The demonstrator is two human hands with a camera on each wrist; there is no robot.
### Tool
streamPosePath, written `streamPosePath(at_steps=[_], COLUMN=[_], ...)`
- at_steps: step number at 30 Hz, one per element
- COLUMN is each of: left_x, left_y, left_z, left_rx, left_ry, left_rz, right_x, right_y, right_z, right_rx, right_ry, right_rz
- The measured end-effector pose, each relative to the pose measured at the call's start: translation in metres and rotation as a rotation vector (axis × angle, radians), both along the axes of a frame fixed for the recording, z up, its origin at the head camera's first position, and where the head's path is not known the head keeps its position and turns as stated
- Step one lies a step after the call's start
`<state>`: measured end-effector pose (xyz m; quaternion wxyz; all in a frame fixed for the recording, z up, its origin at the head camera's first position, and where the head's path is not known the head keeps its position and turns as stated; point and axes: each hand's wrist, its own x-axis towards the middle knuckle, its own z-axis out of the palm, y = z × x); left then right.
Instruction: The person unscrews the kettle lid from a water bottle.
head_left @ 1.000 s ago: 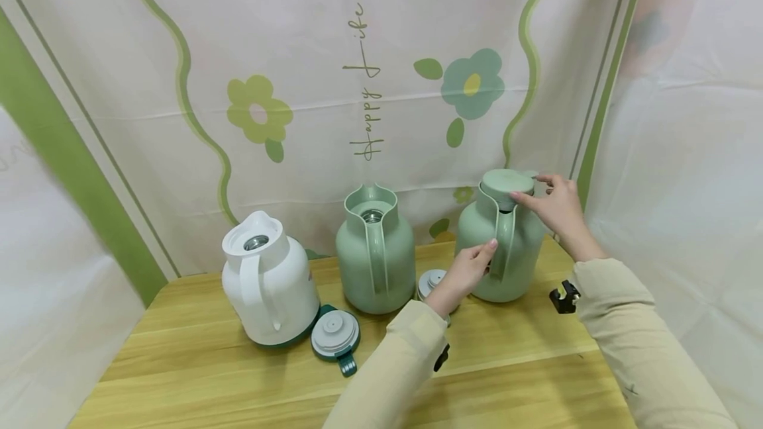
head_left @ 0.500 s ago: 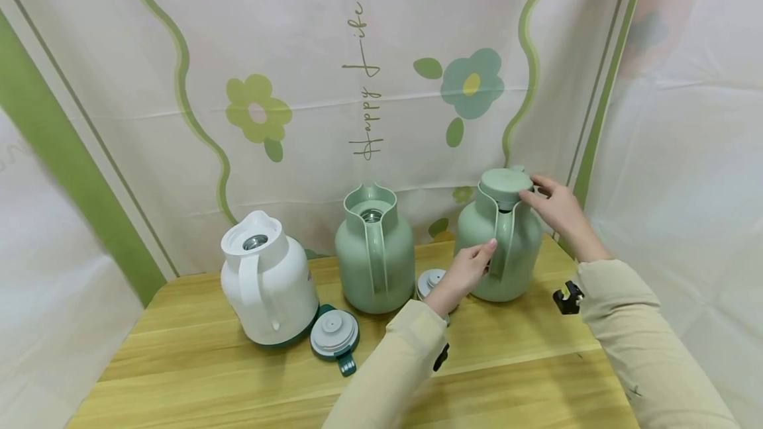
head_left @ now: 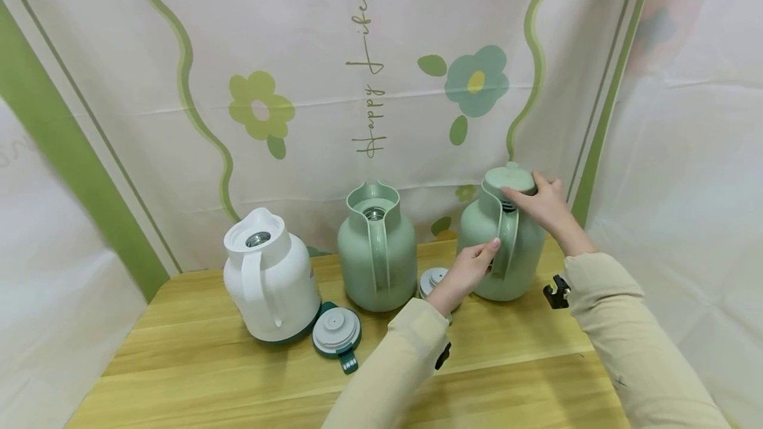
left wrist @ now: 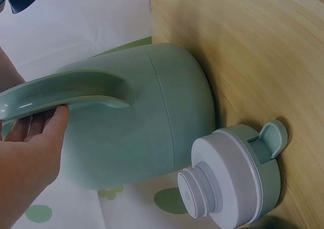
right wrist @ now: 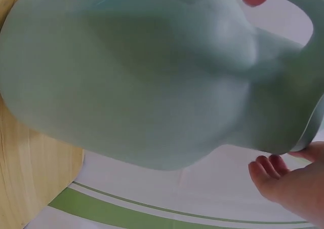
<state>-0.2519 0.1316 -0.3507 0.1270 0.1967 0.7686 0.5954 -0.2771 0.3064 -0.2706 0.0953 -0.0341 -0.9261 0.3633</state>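
At the right stands a light green vacuum jug (head_left: 524, 257). My left hand (head_left: 467, 273) holds its handle (left wrist: 76, 84), thumb along the near side in the left wrist view. My right hand (head_left: 545, 204) grips the jug's round green lid (head_left: 507, 179) at its right side, thumb across the near edge and fingers behind. The lid sits over the neck with its small tab at the back, and dark rings show beneath its near edge. In the right wrist view my right hand (right wrist: 293, 183) is at the jug's mouth and the lid is mostly hidden.
A second green jug (head_left: 375, 263) stands lidless in the middle, a white jug (head_left: 274, 290) lidless at the left. A grey lid with a dark green tab (head_left: 336, 331) lies before them. Another green-and-grey lid (left wrist: 228, 178) lies upturned beside the held jug. A printed curtain (head_left: 322, 45) hangs behind.
The lid's tab has turned from the right side to the back. My right hand has shifted its grip around the lid, and dark rings now show beneath it. My left hand keeps its place.
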Motion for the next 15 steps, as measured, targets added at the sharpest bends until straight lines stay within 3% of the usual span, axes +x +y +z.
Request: streamPosePath(at_steps=[8,15], left_x=[0.000,0.000], left_y=[0.001,0.001], left_z=[0.001,0.000], left_rx=[0.002,-0.001], left_ry=[-0.009,-0.013], left_rz=[0.000,-0.002], right_x=[-0.006,-0.009], right_y=[-0.012,-0.014], right_z=[0.003,0.005], right_rx=[0.036,0.068], right_ry=[0.016,0.033], right_rz=[-0.065,-0.060])
